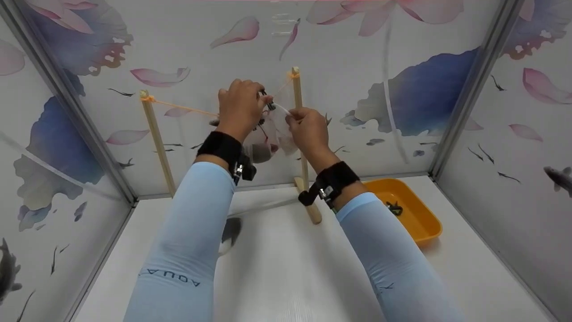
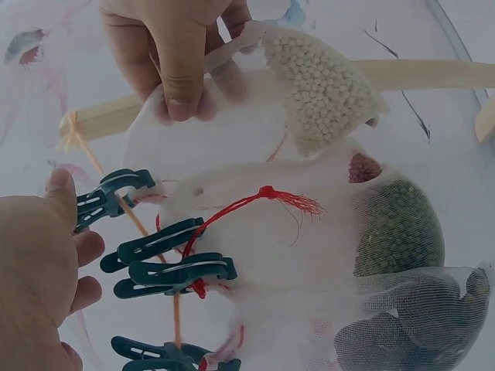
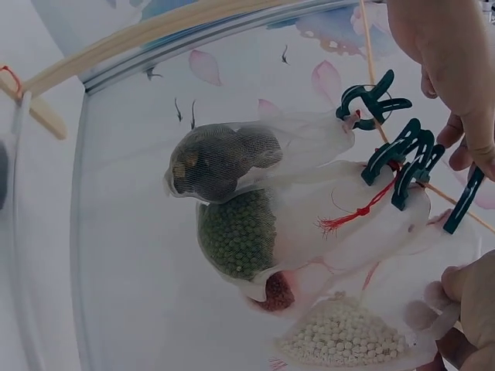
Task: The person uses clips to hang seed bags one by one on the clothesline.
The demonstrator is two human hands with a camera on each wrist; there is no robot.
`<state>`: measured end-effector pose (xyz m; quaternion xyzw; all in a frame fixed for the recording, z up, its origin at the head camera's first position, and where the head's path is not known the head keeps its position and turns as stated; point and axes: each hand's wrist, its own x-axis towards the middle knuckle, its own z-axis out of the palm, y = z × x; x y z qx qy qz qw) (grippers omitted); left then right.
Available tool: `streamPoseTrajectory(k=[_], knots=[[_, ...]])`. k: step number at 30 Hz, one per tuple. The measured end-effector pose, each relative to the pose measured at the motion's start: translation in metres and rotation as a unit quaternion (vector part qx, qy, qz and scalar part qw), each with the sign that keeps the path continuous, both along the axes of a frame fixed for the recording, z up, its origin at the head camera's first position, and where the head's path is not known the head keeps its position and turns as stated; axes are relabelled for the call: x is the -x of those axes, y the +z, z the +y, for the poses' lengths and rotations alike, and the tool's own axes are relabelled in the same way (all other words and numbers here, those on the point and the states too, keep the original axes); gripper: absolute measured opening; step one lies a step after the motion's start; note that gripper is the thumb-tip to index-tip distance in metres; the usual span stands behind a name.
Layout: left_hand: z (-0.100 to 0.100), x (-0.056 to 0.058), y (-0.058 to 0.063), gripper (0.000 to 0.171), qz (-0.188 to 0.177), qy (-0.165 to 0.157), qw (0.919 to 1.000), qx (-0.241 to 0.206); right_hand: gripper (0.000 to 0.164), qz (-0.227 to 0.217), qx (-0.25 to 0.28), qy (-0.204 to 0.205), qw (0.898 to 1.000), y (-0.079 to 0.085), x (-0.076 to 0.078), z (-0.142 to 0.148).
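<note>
My left hand (image 1: 241, 107) pinches a dark green clip (image 2: 112, 199) at the orange cord, its jaws at the edge of a white mesh bag. My right hand (image 1: 310, 129) pinches the rim of that mesh bag (image 3: 344, 336), which holds small white round pellets. Beside it hangs a mesh bag of green beans (image 3: 238, 236) with a red drawstring tassel (image 2: 267, 193); another with dark chunky pieces (image 2: 410, 325) hangs farther along. Something small and red (image 3: 277, 292) shows between the white and green contents. Other green clips (image 2: 182, 270) fasten the bags to the cord.
The orange cord (image 1: 185, 107) runs between a left wooden post (image 1: 156, 138) and a right wooden post (image 1: 298, 96). A yellow tray (image 1: 420, 214) with a few dark green clips (image 1: 394, 208) stands at the right. Printed panels enclose the white table (image 1: 286, 268).
</note>
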<state>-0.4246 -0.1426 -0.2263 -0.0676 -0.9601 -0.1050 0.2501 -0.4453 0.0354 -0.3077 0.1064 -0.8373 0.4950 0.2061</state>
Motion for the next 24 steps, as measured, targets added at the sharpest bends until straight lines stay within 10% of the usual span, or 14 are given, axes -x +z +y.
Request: streamPoseTrajectory(k=[8,14,24], knots=[[-0.009,-0.004,-0.005,0.056,0.001,-0.010,0.9999,-0.005,0.021,-0.021,-0.001,0.006,1.000,-0.007,0.002,-0.002],[-0.012,-0.018,-0.020,0.052,0.079,-0.033,0.9962,-0.018,0.021,-0.047,-0.007,0.024,0.999,-0.016,0.000,0.005],[-0.025,-0.074,-0.098,0.026,0.234,-0.084,0.9483,-0.198,0.021,-0.034,-0.049,0.045,0.997,-0.050,-0.017,0.035]])
